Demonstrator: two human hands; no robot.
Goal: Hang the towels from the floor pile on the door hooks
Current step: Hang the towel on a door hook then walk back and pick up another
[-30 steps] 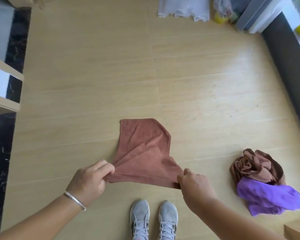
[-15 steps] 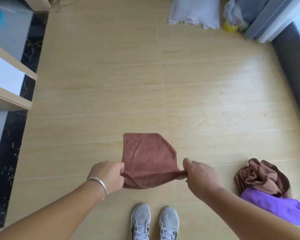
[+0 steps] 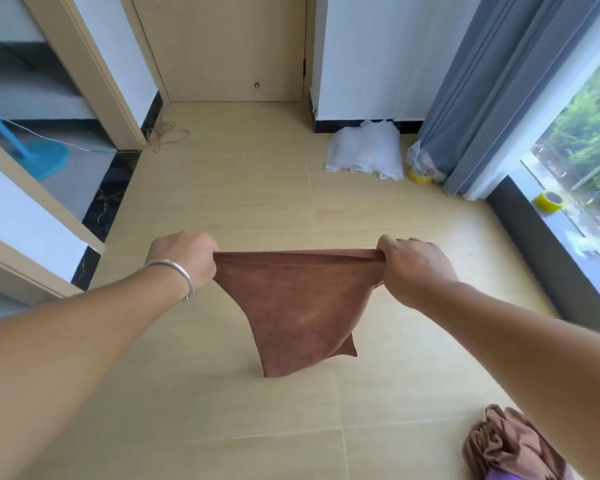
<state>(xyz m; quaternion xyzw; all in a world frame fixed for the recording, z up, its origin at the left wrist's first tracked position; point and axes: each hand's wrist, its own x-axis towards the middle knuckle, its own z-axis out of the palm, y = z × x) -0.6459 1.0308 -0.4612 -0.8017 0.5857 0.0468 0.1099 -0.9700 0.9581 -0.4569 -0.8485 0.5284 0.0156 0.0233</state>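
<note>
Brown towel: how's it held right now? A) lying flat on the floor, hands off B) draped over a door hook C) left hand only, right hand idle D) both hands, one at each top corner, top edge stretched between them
D: the left hand and the right hand each grip a top corner of the brown towel, its top edge taut between them and the rest hanging down.

We note bright, even daylight from the window [image 3: 589, 140] at right, soft shadows, wide-angle bowing at edges, slight overall softness.
</note>
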